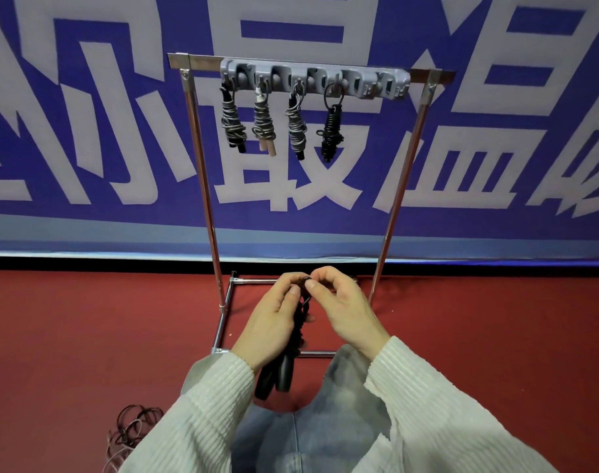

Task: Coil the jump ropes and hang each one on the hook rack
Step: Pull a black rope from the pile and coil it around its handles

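A grey hook rack (315, 80) is fixed on the top bar of a metal stand (202, 172). Several coiled jump ropes hang from its left hooks: three grey ones (232, 121) (264, 122) (296, 126) and a black one (330, 131). The hooks at the right end are bare. Below, my left hand (274, 319) and my right hand (342, 308) both pinch the top loop of a coiled black jump rope (299, 322). Its black handles (277, 373) hang down under my left wrist.
A loose tangle of dark and pale rope (130, 431) lies on the red carpet at the lower left. The stand's base frame (223, 322) sits on the floor in front of my knees. A blue banner wall stands close behind.
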